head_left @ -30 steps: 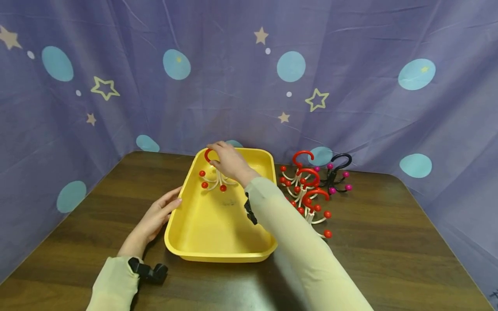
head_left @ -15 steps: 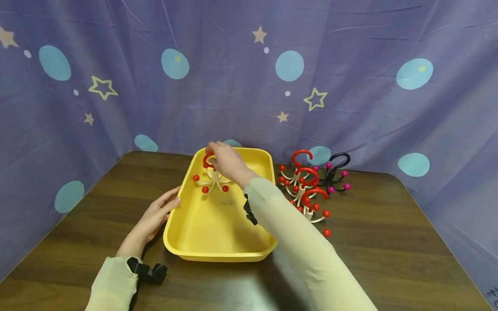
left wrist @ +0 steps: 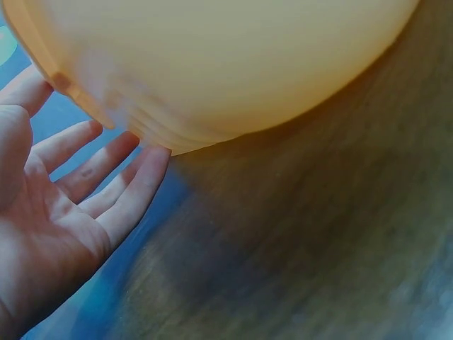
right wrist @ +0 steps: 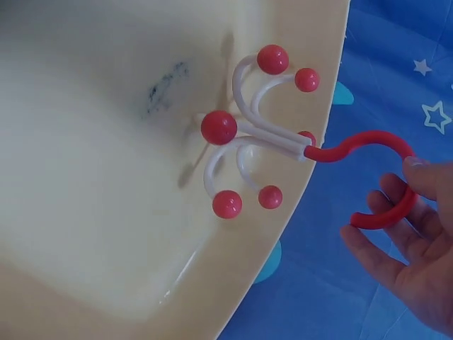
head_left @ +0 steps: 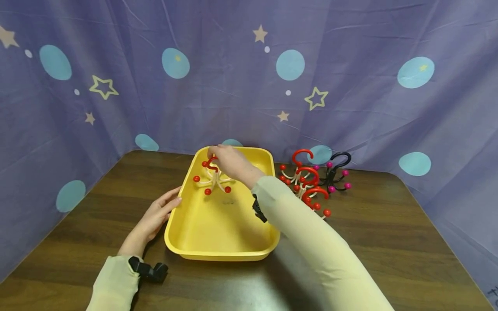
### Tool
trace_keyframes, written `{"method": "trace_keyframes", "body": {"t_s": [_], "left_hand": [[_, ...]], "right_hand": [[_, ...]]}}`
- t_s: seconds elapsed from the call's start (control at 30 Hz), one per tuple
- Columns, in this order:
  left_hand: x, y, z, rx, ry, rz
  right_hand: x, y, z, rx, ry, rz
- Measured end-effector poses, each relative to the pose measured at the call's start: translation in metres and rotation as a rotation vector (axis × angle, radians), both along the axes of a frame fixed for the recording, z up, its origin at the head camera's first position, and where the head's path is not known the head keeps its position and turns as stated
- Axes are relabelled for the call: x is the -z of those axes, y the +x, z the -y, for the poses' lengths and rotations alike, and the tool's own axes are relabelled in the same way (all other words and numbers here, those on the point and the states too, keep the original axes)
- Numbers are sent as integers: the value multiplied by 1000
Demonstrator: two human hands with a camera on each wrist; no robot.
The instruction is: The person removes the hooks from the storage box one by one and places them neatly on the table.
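Observation:
Inside the far left part of a yellow plastic tub (head_left: 218, 224) is a multi-arm hook hanger (head_left: 214, 179), with white curved arms, red ball tips and a red hook on top. My right hand (head_left: 235, 164) holds it by the red hook (right wrist: 382, 138), thumb and fingers around the curve in the right wrist view. Whether the ball tips touch the tub floor, I cannot tell. My left hand (head_left: 155, 216) rests against the tub's left side. In the left wrist view its fingers (left wrist: 127, 191) lie nearly straight along the outer wall.
Several similar red-and-white hangers (head_left: 301, 179) stand close together right of the tub, partly hidden by my right sleeve (head_left: 307, 233). Beside them stands a black hanger (head_left: 332, 175) with pink balls. A purple curtain (head_left: 233, 86) rises behind the wooden table (head_left: 389, 233).
The held hanger has turned, and its hook and balls have shifted slightly. My right hand and forearm have moved a little to the right. The left hand stays put at the tub.

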State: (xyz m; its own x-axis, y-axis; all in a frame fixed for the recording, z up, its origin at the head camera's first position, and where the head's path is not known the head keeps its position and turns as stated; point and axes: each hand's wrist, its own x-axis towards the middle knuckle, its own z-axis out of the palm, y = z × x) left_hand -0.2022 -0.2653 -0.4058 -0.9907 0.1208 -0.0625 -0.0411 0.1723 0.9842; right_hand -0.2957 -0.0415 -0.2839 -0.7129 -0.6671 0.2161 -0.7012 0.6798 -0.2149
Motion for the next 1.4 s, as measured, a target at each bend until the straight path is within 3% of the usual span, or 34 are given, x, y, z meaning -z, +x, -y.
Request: {"method": "trace_keyframes", "body": {"t_s": [0.4,0.63,1.03,1.4], "left_hand": [[1,1,1,10,0,-9],[1,-1,2,10,-4,-25],[0,1,1,10,1,-3],[-1,2,1,4,-7,8]], "right_hand": [[-15,0,-26,-48,30,1],[-31,4,-41,-91,18,-46],[-66,6,-71,-61,-17,-48],[-84,2,-107,4,-75,-90]]}}
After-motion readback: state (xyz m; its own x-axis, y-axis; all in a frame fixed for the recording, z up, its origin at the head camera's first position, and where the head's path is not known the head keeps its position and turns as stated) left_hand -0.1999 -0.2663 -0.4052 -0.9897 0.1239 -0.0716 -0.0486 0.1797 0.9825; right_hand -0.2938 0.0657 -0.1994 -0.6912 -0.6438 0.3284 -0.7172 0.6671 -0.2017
